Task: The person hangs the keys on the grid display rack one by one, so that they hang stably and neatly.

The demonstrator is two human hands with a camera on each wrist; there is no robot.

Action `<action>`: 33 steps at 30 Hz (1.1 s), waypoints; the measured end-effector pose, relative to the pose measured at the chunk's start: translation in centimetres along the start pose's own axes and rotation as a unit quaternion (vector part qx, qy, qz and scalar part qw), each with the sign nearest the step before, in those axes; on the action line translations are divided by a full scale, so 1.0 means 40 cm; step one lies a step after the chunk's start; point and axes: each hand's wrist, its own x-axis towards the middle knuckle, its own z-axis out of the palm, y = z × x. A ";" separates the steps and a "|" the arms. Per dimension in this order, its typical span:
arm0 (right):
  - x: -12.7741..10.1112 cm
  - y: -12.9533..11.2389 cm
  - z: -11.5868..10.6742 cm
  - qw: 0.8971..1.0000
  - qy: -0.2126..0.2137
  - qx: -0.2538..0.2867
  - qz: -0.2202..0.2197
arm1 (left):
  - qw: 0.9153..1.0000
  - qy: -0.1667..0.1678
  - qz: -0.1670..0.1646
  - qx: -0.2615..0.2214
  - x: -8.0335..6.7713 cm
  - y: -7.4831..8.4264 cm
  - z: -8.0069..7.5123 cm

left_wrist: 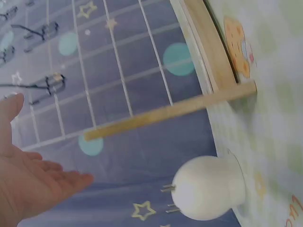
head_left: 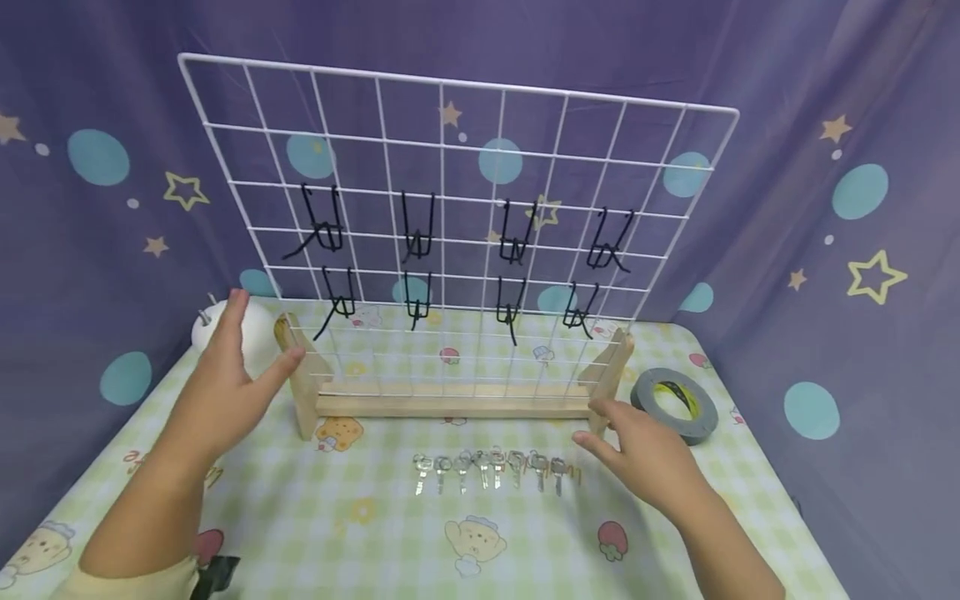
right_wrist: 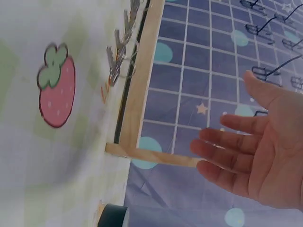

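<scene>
A white wire grid panel [head_left: 450, 208] stands in a wooden base [head_left: 450, 406] on the table and carries several black hooks [head_left: 416, 225]. A row of several silver keys [head_left: 487, 468] lies in front of the base. My left hand [head_left: 236, 367] is open beside the base's left foot [head_left: 303, 375], its thumb at the foot; the left wrist view shows the palm [left_wrist: 33, 175] apart from the wood [left_wrist: 165, 111]. My right hand [head_left: 637, 442] is open by the right foot [head_left: 611, 375], fingers straight; in the right wrist view its fingertips [right_wrist: 208, 151] sit near the foot's end [right_wrist: 156, 156].
A white rounded object [head_left: 255, 329] with metal prongs stands behind my left hand, also in the left wrist view [left_wrist: 208, 187]. A roll of grey tape [head_left: 675, 404] lies right of the base. The checked tablecloth [head_left: 375, 533] covers the table; purple star-patterned curtains [head_left: 825, 208] close it in.
</scene>
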 end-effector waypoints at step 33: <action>0.123 0.038 0.164 0.981 -0.158 -0.011 -0.111 | 0.996 -0.036 -0.058 -0.055 0.110 -0.107 0.026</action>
